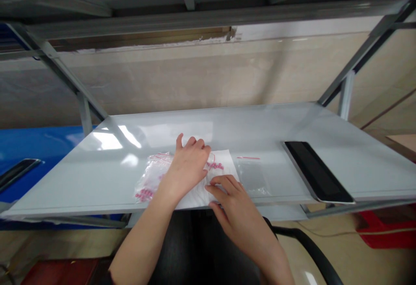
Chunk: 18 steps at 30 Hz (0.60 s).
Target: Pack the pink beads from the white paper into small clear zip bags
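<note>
A clear zip bag (152, 176) holding pink beads lies on a white sheet (208, 196), which rests on a glossy white board (81, 181). My left hand (187, 168) presses down on the bag and sheet, with its fingers slightly curled. Small pink beads (215, 165) show just past those fingers. My right hand (230, 202) touches the sheet's near right edge. Its fingertips are close to my left hand. A second clear bag (251, 174) with a pink seal lies flat to the right, untouched.
A black-screened tablet (316, 172) lies at the board's right side. Grey metal shelf struts (360, 55) run overhead and down both sides. A black chair arm (308, 244) curves below, a red crate (386, 228) sits low right, and a blue surface (32, 146) lies left.
</note>
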{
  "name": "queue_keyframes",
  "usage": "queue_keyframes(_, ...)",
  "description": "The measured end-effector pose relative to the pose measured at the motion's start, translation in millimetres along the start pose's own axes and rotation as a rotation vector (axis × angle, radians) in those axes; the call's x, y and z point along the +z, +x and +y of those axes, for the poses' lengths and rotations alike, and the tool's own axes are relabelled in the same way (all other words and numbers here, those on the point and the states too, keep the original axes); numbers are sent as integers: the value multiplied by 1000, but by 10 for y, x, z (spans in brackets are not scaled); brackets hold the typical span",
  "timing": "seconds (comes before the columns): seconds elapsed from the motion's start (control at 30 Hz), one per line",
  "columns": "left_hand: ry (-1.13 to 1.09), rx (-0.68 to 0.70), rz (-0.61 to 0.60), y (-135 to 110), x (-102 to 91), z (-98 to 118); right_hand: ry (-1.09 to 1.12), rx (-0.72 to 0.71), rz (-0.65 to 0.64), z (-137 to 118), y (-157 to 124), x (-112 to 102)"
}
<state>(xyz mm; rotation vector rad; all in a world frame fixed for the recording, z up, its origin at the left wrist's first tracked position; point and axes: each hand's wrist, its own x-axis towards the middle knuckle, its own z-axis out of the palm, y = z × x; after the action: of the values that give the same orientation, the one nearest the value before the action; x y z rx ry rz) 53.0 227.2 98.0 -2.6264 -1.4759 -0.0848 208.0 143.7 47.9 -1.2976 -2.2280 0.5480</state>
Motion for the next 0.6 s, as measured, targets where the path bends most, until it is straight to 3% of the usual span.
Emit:
queue_keyframes(0.27,-6,-27,18,-2,25,-26,11,-21,4,19,-10,11)
queue_keyframes(0.37,-72,-76,81,-99,70,-64,55,-38,23,56,-18,17)
queue_keyframes(0.43,-137,-157,187,-216,127,-64,164,-56,123,80,-21,14)
queue_keyframes(0.5,-201,-240,343,-358,196,-7,316,-16,319,94,-22,14)
queue_keyframes(0.6,-342,-297,577,-551,283,221,563,110,548,79,-28,27)
